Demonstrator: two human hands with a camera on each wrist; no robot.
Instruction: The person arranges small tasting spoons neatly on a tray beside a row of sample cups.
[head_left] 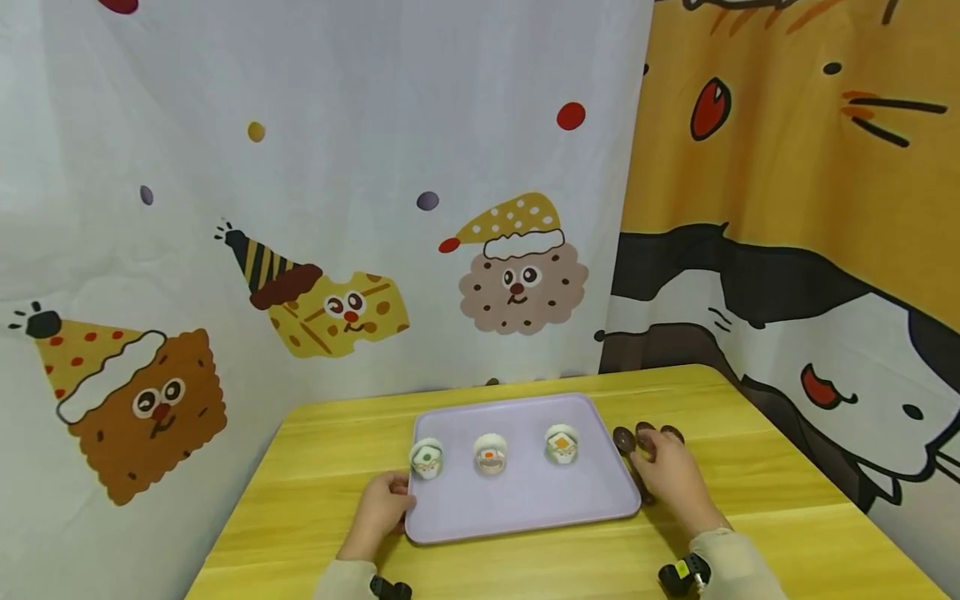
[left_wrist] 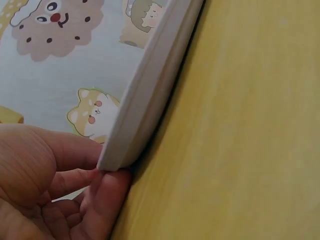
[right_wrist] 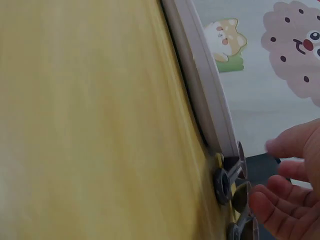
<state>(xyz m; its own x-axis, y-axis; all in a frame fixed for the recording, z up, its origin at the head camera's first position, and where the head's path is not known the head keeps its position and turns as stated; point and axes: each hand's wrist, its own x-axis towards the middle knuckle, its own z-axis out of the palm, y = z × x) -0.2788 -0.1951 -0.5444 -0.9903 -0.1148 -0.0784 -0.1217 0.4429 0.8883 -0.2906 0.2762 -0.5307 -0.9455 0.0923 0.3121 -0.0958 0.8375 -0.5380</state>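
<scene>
A lavender tray (head_left: 517, 504) lies on the yellow table, carrying three small white cup-like pieces: one with a green centre (head_left: 427, 459), one with orange (head_left: 491, 455) and one with a yellow square (head_left: 562, 444). My left hand (head_left: 384, 505) pinches the tray's left edge; in the left wrist view, fingers (left_wrist: 111, 196) meet at its rim. Beyond the tray's right edge lie dark brown spoons (head_left: 624, 440). Over them hovers my right hand (head_left: 673, 477), thumb and fingers apart in the right wrist view, fingertips close beside the spoons' dark round parts (right_wrist: 221, 186).
Yellow wood-patterned tabletop (head_left: 315, 467) surrounds the tray. Behind it hangs a white cloth (head_left: 360, 100) printed with cartoon snacks, and to the right an orange cloth (head_left: 780, 183) with cartoon animals. A dark wrist camera (head_left: 684, 575) sits at the right sleeve.
</scene>
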